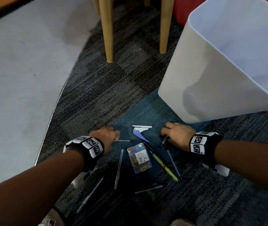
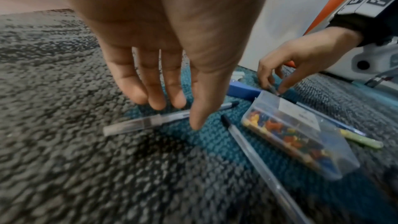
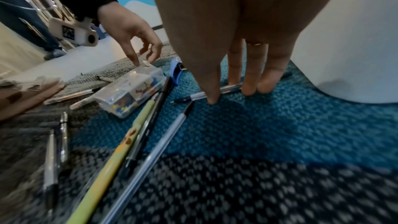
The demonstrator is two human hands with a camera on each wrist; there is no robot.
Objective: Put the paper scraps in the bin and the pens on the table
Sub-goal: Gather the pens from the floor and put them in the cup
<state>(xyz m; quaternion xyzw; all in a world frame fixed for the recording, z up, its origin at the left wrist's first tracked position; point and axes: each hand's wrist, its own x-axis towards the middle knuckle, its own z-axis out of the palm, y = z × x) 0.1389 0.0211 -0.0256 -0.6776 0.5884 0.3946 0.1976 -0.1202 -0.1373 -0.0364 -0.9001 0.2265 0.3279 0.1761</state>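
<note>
Several pens lie scattered on the carpet. My left hand [image 1: 116,136] reaches down over a clear black-capped pen [image 1: 124,140]; in the left wrist view the fingers [image 2: 157,101] stand behind this pen [image 2: 148,123] and the thumb in front, pinching it. My right hand [image 1: 164,133] pinches another clear pen [image 3: 226,90] between thumb and fingers [image 3: 247,88], close to the white bin [image 1: 219,70]. Both pens are still down on the carpet. Between the hands lie a white paper scrap [image 1: 142,127] and a purple paper scrap [image 1: 139,134].
A clear box of coloured pushpins [image 1: 139,158] sits among the pens, beside a green-yellow pen [image 1: 164,167] and a black one. Wooden furniture legs [image 1: 108,30] stand further ahead. The carpet's curved edge meets a grey floor [image 1: 23,62] on the left.
</note>
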